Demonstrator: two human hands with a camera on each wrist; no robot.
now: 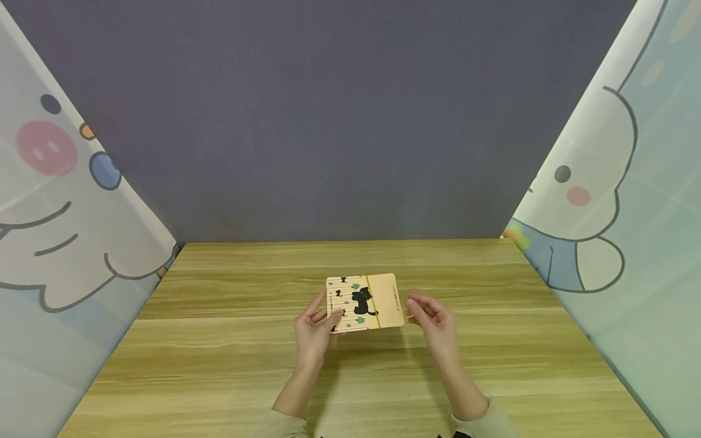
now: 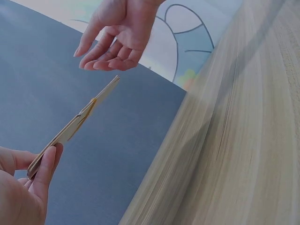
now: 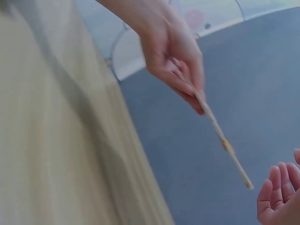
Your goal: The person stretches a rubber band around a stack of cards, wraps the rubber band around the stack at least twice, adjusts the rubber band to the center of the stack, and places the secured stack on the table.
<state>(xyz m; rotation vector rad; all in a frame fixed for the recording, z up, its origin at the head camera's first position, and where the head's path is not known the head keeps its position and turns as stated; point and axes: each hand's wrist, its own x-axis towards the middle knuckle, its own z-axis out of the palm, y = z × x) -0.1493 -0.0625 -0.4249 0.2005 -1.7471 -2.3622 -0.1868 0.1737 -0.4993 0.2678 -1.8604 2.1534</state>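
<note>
A thin, flat cream booklet (image 1: 387, 301) printed with a black cat, green leaves and small bows is held above the table. A narrow yellow band (image 1: 373, 302) crosses it. My left hand (image 1: 312, 337) grips its left end, thumb on the printed face and fingers underneath. Seen edge-on in the left wrist view, the booklet (image 2: 70, 127) shows several thin layers and slants upward. Just off its right end is my right hand (image 1: 435, 325), fingers loosely bent and holding nothing. The right wrist view shows a gap between that hand (image 3: 283, 192) and the booklet's tip.
Below the hands lies a wood-grain table (image 1: 219, 365). A dark grey panel (image 1: 339, 121) rises along its back edge. Pale curtains with cartoon animals hang at the left (image 1: 71, 243) and the right (image 1: 646, 274).
</note>
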